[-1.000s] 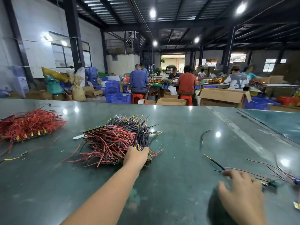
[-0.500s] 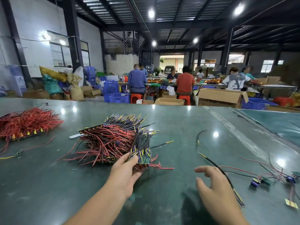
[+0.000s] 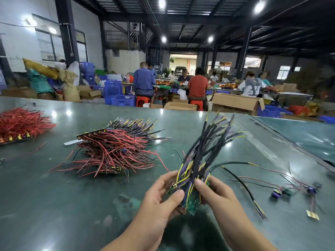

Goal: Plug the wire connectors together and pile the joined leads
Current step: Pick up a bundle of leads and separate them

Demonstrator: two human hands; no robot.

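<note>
A bundle of black, purple and yellow-tipped leads (image 3: 204, 156) stands upright above the green table (image 3: 54, 196), its base of small green circuit boards held between both hands. My left hand (image 3: 161, 200) grips the base from the left, thumb across the boards. My right hand (image 3: 215, 192) grips it from the right. A big pile of red and black leads (image 3: 116, 149) lies on the table to the left of the bundle. One black lead with yellow-tipped ends (image 3: 243, 183) trails from the bundle down to the right.
Another heap of red leads (image 3: 20, 124) sits at the far left. Loose leads with blue connectors (image 3: 293, 189) lie at the right, near a small gold tag (image 3: 312, 214). People sit at benches behind the table, among cardboard boxes (image 3: 235, 103) and blue crates (image 3: 117, 95).
My left hand pulled a clump of dark leads off the big pile's right end and lifted it. My right hand came in from the right and now grips it too.
</note>
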